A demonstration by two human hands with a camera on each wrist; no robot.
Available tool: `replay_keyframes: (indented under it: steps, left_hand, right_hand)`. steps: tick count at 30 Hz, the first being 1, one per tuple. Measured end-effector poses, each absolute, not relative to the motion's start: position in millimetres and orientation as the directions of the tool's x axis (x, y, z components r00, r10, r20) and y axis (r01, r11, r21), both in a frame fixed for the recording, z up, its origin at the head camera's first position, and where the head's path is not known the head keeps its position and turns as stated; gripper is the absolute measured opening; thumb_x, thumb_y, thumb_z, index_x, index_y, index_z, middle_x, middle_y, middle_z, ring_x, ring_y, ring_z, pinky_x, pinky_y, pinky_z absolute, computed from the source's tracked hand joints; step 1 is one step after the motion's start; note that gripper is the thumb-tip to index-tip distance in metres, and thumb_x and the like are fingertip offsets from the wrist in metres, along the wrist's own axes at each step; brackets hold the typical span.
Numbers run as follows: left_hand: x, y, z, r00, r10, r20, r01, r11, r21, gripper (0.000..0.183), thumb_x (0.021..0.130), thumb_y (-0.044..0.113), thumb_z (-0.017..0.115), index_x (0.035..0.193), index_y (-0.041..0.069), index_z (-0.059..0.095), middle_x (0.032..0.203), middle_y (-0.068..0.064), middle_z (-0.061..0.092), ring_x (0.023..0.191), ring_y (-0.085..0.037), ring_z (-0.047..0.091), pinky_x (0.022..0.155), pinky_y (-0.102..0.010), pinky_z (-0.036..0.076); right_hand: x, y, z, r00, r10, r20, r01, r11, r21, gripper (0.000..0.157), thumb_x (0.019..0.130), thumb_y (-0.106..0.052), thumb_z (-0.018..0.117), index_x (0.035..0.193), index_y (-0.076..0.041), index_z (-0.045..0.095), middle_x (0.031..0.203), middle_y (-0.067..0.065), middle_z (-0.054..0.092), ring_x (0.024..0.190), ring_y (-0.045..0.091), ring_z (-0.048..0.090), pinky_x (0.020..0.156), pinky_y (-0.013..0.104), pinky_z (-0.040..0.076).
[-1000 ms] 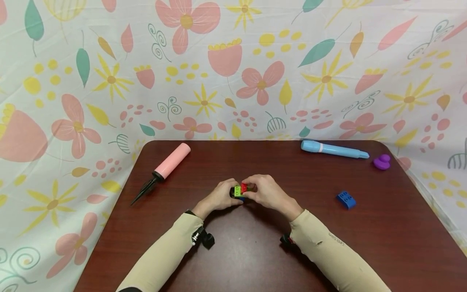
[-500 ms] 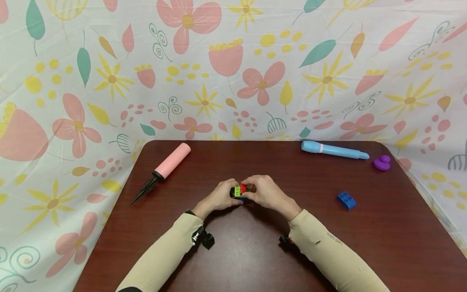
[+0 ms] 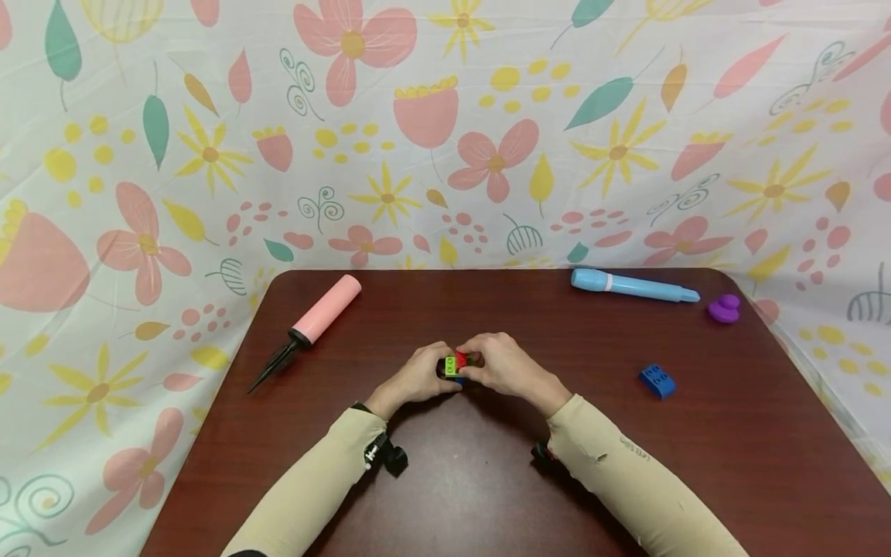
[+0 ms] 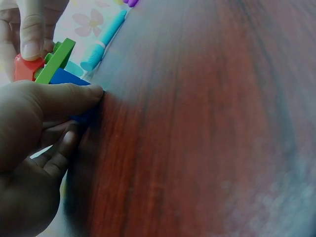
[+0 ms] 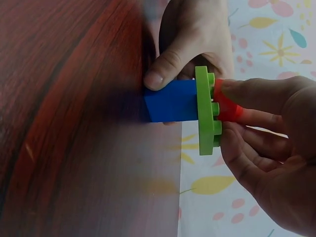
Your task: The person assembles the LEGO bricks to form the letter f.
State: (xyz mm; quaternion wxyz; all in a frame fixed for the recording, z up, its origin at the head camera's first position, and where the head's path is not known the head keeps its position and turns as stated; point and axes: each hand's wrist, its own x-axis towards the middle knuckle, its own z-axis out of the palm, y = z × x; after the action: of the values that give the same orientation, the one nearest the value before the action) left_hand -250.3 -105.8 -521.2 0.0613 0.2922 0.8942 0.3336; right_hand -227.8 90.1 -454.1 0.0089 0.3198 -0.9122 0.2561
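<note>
A blue building block (image 5: 173,101) stands at the middle of the table with a flat lime-green studded plate (image 5: 204,111) across its top. My left hand (image 3: 419,374) grips the blue block from the side, thumb along its near face. On the plate's studs sits a small red block (image 5: 227,102); my right hand (image 3: 503,366) pinches it between thumb and fingers. In the left wrist view the right thumb lies over the red block (image 4: 27,68), close above the green plate (image 4: 55,61). Part of the stack is hidden behind the fingers.
Another blue block (image 3: 657,381) with studs lies to the right on the dark wooden table (image 3: 459,495). Farther back are a light-blue pen-shaped toy (image 3: 635,285) and a purple rounded toy (image 3: 724,309). A pink hand pump (image 3: 315,323) with a black nozzle lies at left.
The hands and stack hold almost the same pose. The red block appears slightly shifted toward the back of the green plate. The head view has moved a little.
</note>
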Motion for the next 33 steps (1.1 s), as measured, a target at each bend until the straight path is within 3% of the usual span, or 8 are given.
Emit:
replay_keyframes:
  steps: [15,33]
  left_hand:
    - [-250.0,-105.9,-521.0,-0.826,0.555,0.094,0.477,0.602,0.641,0.038,0.076,0.021,0.085,0.108,0.011,0.067,0.099,0.002,0.060,0.089,-0.012,0.059,0.080,-0.026,0.051]
    - [-248.4,-105.8,-519.5,-0.823,0.560,0.098,0.482,0.596,0.642,0.036,0.076,0.021,0.085,0.105,0.011,0.067,0.099,0.002,0.060,0.089,-0.012,0.060,0.079,-0.026,0.051]
  right_hand:
    - [-234.8,88.0,-452.2,-0.792,-0.601,0.110,-0.579,0.681,-0.448,0.031,0.084,-0.020,0.077,0.111,-0.006,0.072,0.090,0.003,0.072,0.069,0.007,0.061,0.058,0.018,0.048]
    - [-235.1,82.9,-444.8,-0.770,-0.630,0.100,-0.610,0.682,-0.404,0.025,0.081,-0.017,0.080,0.101,-0.005,0.073,0.093,0.006,0.072,0.075,0.013,0.066,0.062,0.021,0.051]
